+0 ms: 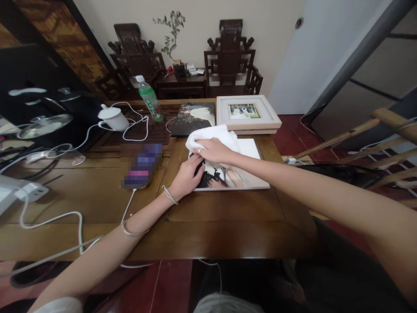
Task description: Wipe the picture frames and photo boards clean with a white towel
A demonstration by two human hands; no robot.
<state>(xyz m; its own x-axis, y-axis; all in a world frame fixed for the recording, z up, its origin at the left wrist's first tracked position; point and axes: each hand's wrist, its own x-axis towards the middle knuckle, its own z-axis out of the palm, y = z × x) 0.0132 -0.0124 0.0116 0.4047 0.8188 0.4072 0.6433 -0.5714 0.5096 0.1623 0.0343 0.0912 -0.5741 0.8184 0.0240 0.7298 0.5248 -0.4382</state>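
Observation:
A photo panel with a glossy printed picture lies flat on the table in front of me. My right hand presses a bunched white cloth onto its upper left part, fingers closed over the fabric. On the panel's left edge rests my left hand, fingers stretched out and thumb apart, close beside the cloth. The cloth and both hands cover part of the picture.
Behind the panel lie a dark photo panel and a white-framed picture. To the left are a charging phone, a lidded white cup, a green bottle and loose white cables. A wooden chair stands right.

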